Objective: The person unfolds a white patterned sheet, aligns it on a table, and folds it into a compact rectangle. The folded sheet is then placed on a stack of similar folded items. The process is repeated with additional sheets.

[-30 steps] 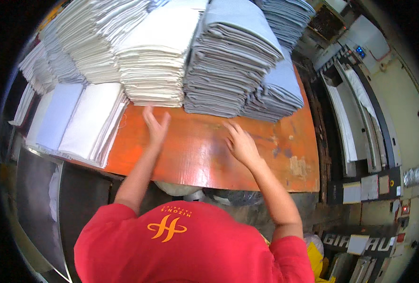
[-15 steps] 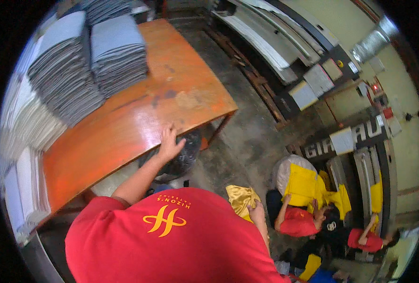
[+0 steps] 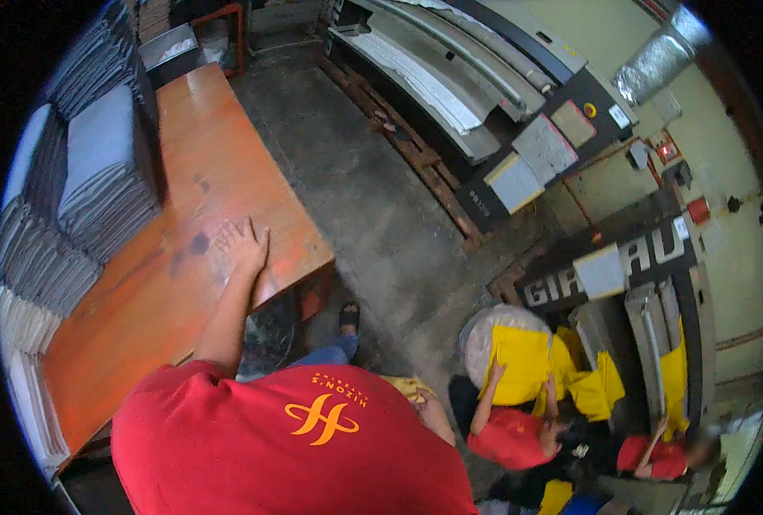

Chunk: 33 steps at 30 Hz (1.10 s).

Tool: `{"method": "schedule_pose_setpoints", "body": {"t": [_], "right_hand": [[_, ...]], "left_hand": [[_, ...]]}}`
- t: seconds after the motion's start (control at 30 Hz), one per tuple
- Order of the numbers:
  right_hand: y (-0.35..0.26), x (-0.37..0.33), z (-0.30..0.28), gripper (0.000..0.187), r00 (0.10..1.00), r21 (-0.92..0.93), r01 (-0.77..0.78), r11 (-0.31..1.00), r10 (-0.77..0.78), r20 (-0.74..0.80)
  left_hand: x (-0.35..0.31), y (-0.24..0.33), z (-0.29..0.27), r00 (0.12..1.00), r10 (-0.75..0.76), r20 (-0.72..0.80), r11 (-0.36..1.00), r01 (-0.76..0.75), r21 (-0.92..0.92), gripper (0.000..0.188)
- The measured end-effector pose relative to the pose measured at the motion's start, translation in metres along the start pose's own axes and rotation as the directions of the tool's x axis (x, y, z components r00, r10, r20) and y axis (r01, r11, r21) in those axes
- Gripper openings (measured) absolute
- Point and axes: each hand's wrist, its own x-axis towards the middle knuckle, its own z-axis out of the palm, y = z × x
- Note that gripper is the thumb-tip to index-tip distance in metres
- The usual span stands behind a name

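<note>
My left hand [image 3: 244, 247] lies flat on the orange wooden table [image 3: 265, 202], fingers spread, close to its right-hand edge. My right hand [image 3: 431, 410] is low at my right side, partly hidden by my red shirt. It grips a shiny gold cloth [image 3: 405, 386], of which only a small part shows. Tall stacks of folded grey cloths [image 3: 106, 189] stand along the left part of the table. Folded white cloths [image 3: 38, 403] are piled at its near left end.
To the right, a co-worker in a red shirt [image 3: 514, 436] handles yellow cloth [image 3: 519, 360] by a round pale bundle [image 3: 480, 339]. Another person [image 3: 647, 455] is beyond. Large ironing machines [image 3: 450, 77] line the far side, with a wooden pallet [image 3: 407, 146] on the floor.
My left hand has moved from the table's edge onto its top. My view has shifted along the table, and the gold cloth is now mostly hidden behind my body.
</note>
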Motion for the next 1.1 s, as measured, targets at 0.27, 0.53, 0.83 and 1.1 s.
{"method": "schedule_pose_setpoints", "body": {"t": [0.27,0.53,0.83,1.1], "right_hand": [[-0.126,0.191,-0.16,0.052,0.995,-0.397,0.101,0.912,-0.086,0.056],[-0.206,0.388,-0.225,0.051,0.961,-0.089,0.233,0.968,-0.243,-0.133],[-0.242,0.638,-0.304,0.045,0.905,-0.452,0.36,0.816,-0.423,-0.043],[-0.327,0.918,-0.391,0.041,0.972,-0.016,0.127,0.992,-0.128,-0.197]], "left_hand": [[0.123,0.081,0.025,0.935,-0.35,-0.054,0.931,0.353,0.09,0.073],[0.191,0.146,0.052,0.912,-0.387,-0.137,0.905,0.404,0.136,0.073],[0.201,0.165,0.074,0.86,-0.415,-0.298,0.819,0.495,0.289,0.069],[0.263,0.264,0.1,0.672,-0.727,-0.144,0.669,0.645,-0.368,0.066]]}}
